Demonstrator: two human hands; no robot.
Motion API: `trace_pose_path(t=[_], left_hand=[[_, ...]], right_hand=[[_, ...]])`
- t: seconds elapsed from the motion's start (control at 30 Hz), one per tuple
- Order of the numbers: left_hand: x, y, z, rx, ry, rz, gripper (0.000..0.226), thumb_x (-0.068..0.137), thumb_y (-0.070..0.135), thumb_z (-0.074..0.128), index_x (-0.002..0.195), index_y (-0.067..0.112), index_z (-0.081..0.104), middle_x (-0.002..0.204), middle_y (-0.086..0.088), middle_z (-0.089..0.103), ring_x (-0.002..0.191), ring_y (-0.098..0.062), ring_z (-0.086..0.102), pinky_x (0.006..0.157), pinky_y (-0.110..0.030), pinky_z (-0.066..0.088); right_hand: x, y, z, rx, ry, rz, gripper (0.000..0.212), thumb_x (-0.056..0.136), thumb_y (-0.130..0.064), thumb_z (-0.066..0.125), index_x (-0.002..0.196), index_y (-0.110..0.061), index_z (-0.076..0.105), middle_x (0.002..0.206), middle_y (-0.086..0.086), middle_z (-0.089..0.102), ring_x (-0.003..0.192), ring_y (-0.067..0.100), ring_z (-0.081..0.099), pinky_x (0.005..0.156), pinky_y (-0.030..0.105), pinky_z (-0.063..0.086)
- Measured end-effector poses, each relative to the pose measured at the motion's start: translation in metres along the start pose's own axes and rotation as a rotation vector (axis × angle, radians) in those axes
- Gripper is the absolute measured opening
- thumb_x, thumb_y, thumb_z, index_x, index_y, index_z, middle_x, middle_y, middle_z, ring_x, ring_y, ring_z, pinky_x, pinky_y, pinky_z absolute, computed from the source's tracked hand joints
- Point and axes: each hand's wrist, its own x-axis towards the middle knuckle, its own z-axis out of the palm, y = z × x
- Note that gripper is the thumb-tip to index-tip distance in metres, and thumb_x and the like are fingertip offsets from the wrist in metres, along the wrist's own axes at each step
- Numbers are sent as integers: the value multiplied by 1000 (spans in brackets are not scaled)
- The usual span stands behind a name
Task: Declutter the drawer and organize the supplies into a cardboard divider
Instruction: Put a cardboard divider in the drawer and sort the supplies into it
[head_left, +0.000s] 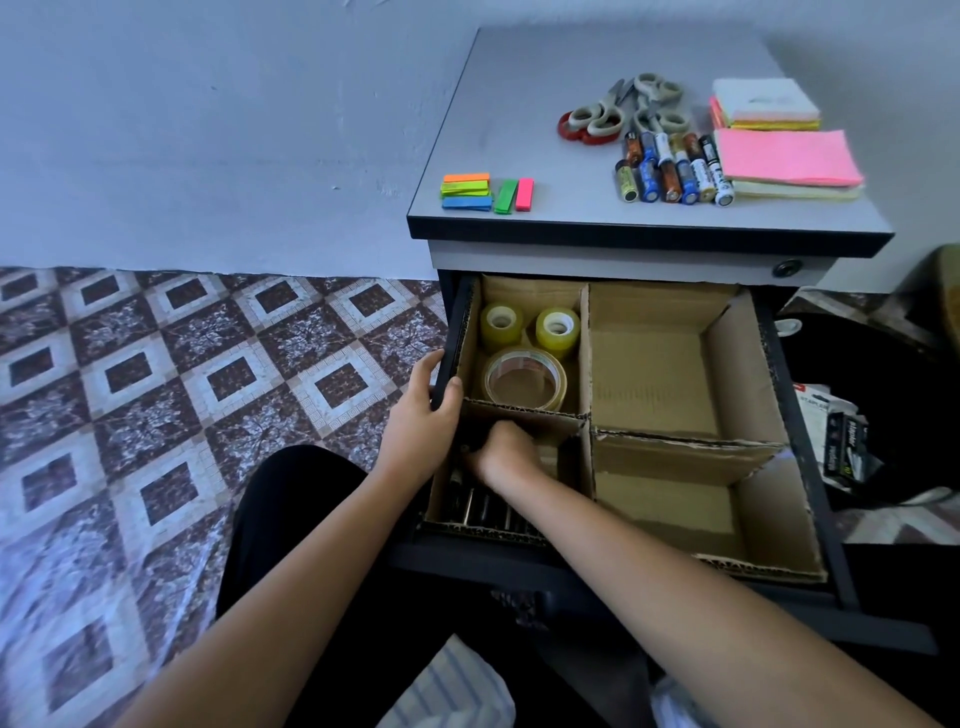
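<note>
The open drawer (810, 467) holds a cardboard divider (589, 364) with four compartments. Three rolls of clear tape (524, 382) lie in the far left compartment. Several dark pens (483, 506) lie in the near left compartment. My left hand (421, 415) grips the drawer's left wall, thumb over the edge. My right hand (506, 449) reaches down into the near left compartment with curled fingers among the pens; what it holds is hidden. Both right compartments show only bare cardboard.
On the cabinet top (519, 93) lie scissors (623, 109), several batteries (672, 169), coloured sticky flags (485, 190) and sticky note pads (779, 137). A stapler package (844, 452) lies on the floor at the right. Patterned floor (182, 389) spreads to the left.
</note>
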Motion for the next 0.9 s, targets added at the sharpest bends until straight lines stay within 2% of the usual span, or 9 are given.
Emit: trace_pose_path(t=[0.13, 0.27, 0.57, 0.63, 0.7, 0.77, 0.83, 0.9], left_hand=[[-1, 0, 0, 9, 9, -3, 41, 97, 34, 43, 138, 32, 36, 79, 8, 53, 67, -7, 52, 63, -25, 40], [-2, 1, -1, -3, -1, -8, 41, 97, 34, 43, 138, 33, 36, 75, 6, 53, 62, -11, 51, 61, -27, 40], [-1, 0, 0, -3, -9, -18, 40, 97, 36, 42, 137, 35, 36, 76, 6, 53, 62, -14, 50, 60, -29, 40], [-1, 1, -1, 14, -15, -18, 42, 97, 36, 42, 139, 34, 35, 78, 6, 54, 63, -13, 52, 60, -27, 40], [-1, 3, -2, 66, -10, -15, 45, 97, 35, 42, 141, 31, 34, 98, 1, 60, 81, -15, 58, 69, -28, 43], [-5, 8, -3, 174, 49, 32, 46, 97, 32, 44, 141, 26, 34, 128, -8, 50, 109, -22, 53, 83, -31, 41], [-7, 26, -7, 217, 153, 147, 45, 95, 29, 48, 138, 21, 37, 132, -9, 43, 116, -23, 47, 89, -31, 39], [-2, 59, -12, 183, 216, 286, 39, 94, 28, 50, 132, 21, 43, 125, -5, 45, 111, -18, 48, 88, -31, 44]], right_hand=[[2, 2, 7, 47, 76, 67, 19, 89, -18, 58, 105, -9, 62, 108, 9, 65, 100, 28, 62, 73, 27, 45], [3, 4, 3, 140, 95, 88, 23, 89, -20, 60, 107, -6, 64, 107, 10, 67, 100, 28, 63, 76, 28, 47], [-1, 5, -9, -8, 25, 58, 26, 90, -22, 59, 110, -6, 63, 108, 10, 65, 99, 28, 62, 68, 26, 42], [-9, 1, -19, -37, -6, 20, 25, 89, -24, 60, 106, -6, 65, 103, 10, 67, 94, 26, 64, 66, 26, 43], [-21, -3, -35, -55, -58, -63, 22, 87, -24, 61, 97, -6, 69, 95, 11, 70, 84, 23, 65, 64, 26, 46], [-36, -11, -61, -28, -108, -162, 21, 88, -22, 61, 89, -5, 73, 87, 12, 72, 76, 20, 64, 63, 27, 47], [-51, -23, -96, 48, -102, -234, 19, 89, -18, 60, 86, -4, 72, 80, 9, 71, 72, 17, 61, 59, 22, 46], [-60, -36, -137, 127, -25, -280, 16, 89, -16, 60, 83, -5, 71, 73, 5, 67, 67, 15, 58, 56, 21, 45]])
